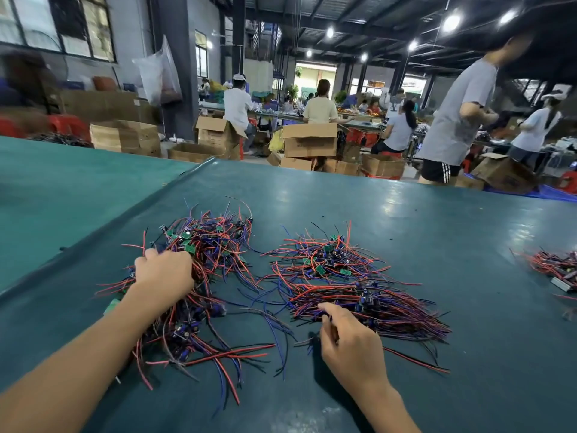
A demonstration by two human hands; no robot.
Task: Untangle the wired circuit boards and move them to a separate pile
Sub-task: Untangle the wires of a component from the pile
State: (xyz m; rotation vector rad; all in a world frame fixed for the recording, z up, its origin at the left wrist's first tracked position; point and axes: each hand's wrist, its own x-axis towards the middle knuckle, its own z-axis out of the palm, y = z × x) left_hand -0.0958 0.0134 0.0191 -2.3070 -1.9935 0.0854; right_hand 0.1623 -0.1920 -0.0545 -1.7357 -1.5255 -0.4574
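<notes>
On the table (pixel 437 232), a left pile (pixel 215 245) is laid beside a right pile (pixel 340 276); a third pile (pixel 557 267) is set farther right.

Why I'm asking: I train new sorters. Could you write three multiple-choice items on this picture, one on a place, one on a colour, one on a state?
1. Where is the left hand?
A. on a cardboard box
B. on the left pile
C. on bare table

2. What colour are the small circuit boards?
A. green
B. yellow
C. white

3. What is the right hand doing?
A. lying flat
B. raised, holding nothing
C. pinching wires at the near edge of the right pile

Answers:
1 B: its curled fingers dig into that tangle.
2 A: green squares show among the red, blue and black leads.
3 C: its fingers close on strands there.
</notes>
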